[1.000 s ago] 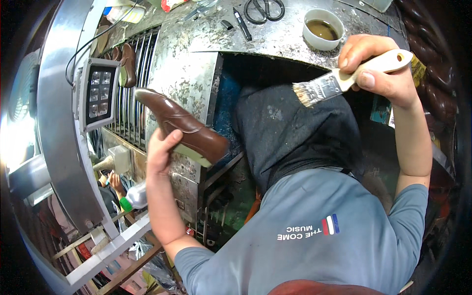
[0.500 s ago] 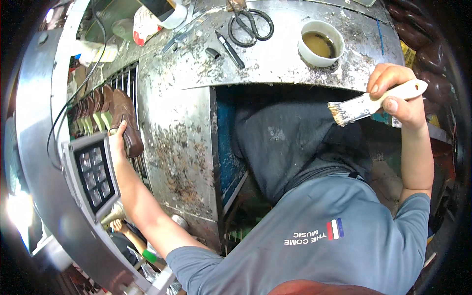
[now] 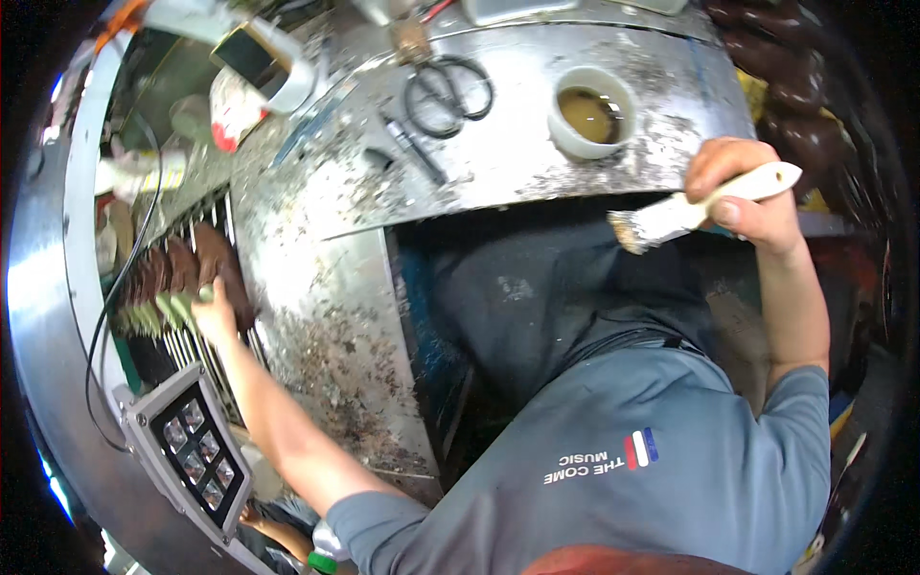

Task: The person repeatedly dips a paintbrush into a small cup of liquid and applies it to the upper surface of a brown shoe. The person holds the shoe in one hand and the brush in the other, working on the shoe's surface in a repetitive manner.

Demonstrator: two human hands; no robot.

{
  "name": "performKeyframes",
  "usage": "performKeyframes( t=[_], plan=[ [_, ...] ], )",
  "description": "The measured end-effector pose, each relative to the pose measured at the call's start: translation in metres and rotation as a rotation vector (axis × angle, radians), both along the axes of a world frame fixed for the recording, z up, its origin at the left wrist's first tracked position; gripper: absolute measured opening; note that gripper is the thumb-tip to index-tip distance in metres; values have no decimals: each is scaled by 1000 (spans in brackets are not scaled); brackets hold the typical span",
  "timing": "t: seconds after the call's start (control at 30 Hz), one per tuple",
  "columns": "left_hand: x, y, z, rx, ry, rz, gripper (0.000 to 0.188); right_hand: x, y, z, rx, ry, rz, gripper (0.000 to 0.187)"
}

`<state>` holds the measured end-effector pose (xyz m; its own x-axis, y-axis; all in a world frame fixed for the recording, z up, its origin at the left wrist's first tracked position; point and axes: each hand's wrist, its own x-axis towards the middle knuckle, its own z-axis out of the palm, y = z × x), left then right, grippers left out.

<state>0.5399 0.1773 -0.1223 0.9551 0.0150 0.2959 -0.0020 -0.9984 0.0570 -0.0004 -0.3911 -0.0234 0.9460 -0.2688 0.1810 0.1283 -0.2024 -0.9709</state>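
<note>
At the rack on the left, my left hand (image 3: 217, 314) is closed on the nearest brown shoe (image 3: 222, 264), at its end closest to me. Several more brown shoes with pale green undersides (image 3: 168, 309) stand in a row beside it. My right hand (image 3: 743, 192) grips a flat paintbrush by its pale handle (image 3: 767, 180). The brush's stained bristles (image 3: 628, 232) point left, over my lap. Beyond them a white bowl (image 3: 561, 129) on the metal bench holds yellowish-brown liquid.
Black-handled scissors (image 3: 433, 126), a black marker pen (image 3: 414, 150) and its cap (image 3: 378, 158) lie on the worn metal bench (image 3: 517, 172). A lamp (image 3: 192, 450) with several square lenses stands near my left forearm. A black cable (image 3: 144, 259) hangs by the rack.
My view has shifted, so the bench appears lower. My left hand has moved down toward the row with the brown shoe, which now sits against the others. The right hand still holds the paintbrush.
</note>
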Motion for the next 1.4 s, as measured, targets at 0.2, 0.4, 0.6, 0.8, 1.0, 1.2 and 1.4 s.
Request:
performKeyframes(
  t=[0.2,0.4,0.6,0.8,1.0,1.2,1.4],
  plan=[
    [-133,-71,29,-410,31,-402,66,-37,2,13,109,109,-160,29],
    [-282,-121,46,-257,85,-604,48,-119,-59,-21,-417,-129,-644,25],
    [-380,-166,46,-193,107,-788,46,-175,-156,-36,-1273,99,-1053,40],
    [-437,-196,53,-96,118,-845,42,-117,-254,-34,-1566,7,-974,43],
    [-470,-190,52,-72,152,-864,41,-45,-325,-57,-1879,400,-824,47],
    [-486,-174,55,-125,157,-790,40,-47,-352,-26,-1537,423,-764,38],
    [-482,-185,56,-208,129,-863,38,-116,-349,79,-1026,-378,-904,44]
  ],
)
